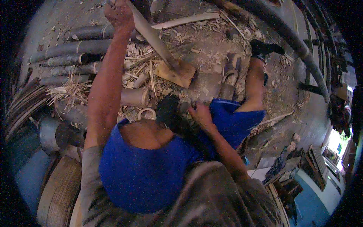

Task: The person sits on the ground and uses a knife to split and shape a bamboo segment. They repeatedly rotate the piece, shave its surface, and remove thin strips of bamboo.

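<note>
My left hand (119,16) is raised at the top left, its fingers closed at the upper end of a pale bamboo pole (153,36). That pole slants down to the right, and its lower end rests on a square wooden block (175,75) on the ground. My right hand (203,116) is low, between my knees, with its fingers curled beside a dull grey rounded thing (184,107). What it grips is dark and blurred. Close by, a bamboo ring (146,114) lies near my left foot.
Several bamboo lengths (79,49) lie at the left, with a bundle of thin strips (72,90) over them. Shavings cover the ground around the block. A long thick pole (287,36) crosses the upper right. A coiled bamboo piece (56,189) stands at the lower left.
</note>
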Action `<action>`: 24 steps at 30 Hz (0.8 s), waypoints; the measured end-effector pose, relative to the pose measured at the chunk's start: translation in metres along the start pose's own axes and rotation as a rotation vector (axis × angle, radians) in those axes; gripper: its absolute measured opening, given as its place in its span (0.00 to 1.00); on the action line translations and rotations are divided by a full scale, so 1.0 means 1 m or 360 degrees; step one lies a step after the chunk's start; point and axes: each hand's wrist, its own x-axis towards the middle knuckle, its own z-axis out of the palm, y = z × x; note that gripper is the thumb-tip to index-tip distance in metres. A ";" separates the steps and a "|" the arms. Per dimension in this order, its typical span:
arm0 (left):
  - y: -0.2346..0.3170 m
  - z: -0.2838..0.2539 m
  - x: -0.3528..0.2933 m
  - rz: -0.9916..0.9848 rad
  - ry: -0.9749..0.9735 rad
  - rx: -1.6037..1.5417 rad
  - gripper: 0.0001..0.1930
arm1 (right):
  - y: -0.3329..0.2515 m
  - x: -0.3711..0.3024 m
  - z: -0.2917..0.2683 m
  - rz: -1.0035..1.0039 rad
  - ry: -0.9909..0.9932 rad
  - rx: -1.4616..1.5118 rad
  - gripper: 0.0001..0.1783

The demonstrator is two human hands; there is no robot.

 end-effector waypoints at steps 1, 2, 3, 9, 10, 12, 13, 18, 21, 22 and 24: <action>0.011 -0.004 0.004 -0.0105 -0.0058 -0.0080 0.18 | 0.000 -0.003 0.000 0.0018 -0.0095 0.0239 0.23; 0.023 -0.009 0.009 -0.0209 -0.0117 -0.0160 0.19 | 0.001 -0.011 0.001 0.0036 -0.0191 0.0478 0.23; 0.039 -0.014 0.018 -0.0302 -0.0156 -0.0242 0.20 | 0.001 -0.008 -0.004 0.0031 -0.0278 0.0717 0.23; 0.031 -0.016 0.023 -0.0207 -0.0188 -0.0272 0.16 | -0.077 -0.042 -0.085 -0.0163 0.0460 0.0795 0.23; 0.028 -0.016 0.022 -0.0194 -0.0191 -0.0272 0.16 | -0.050 -0.032 -0.049 -0.0273 0.0586 0.0592 0.23; 0.021 -0.023 0.016 -0.0200 -0.0210 -0.0264 0.15 | -0.027 -0.020 -0.009 -0.0114 0.0145 -0.0053 0.24; 0.021 -0.022 0.016 -0.0178 -0.0220 -0.0272 0.14 | -0.022 -0.023 -0.007 0.0007 -0.0060 0.0254 0.24; 0.016 -0.019 0.018 0.0021 -0.0305 -0.0344 0.13 | -0.048 -0.046 -0.056 0.0037 -0.0001 0.0920 0.21; 0.009 -0.014 0.017 0.0212 -0.0427 -0.0441 0.12 | -0.063 -0.057 -0.086 -0.0302 0.0498 0.0764 0.19; 0.008 -0.011 0.018 0.0274 -0.0462 -0.0491 0.12 | -0.043 -0.054 -0.073 -0.0314 0.0523 0.0675 0.19; -0.001 -0.006 0.013 0.0365 -0.0537 -0.0616 0.12 | -0.013 -0.036 -0.039 -0.0033 0.0228 0.0292 0.20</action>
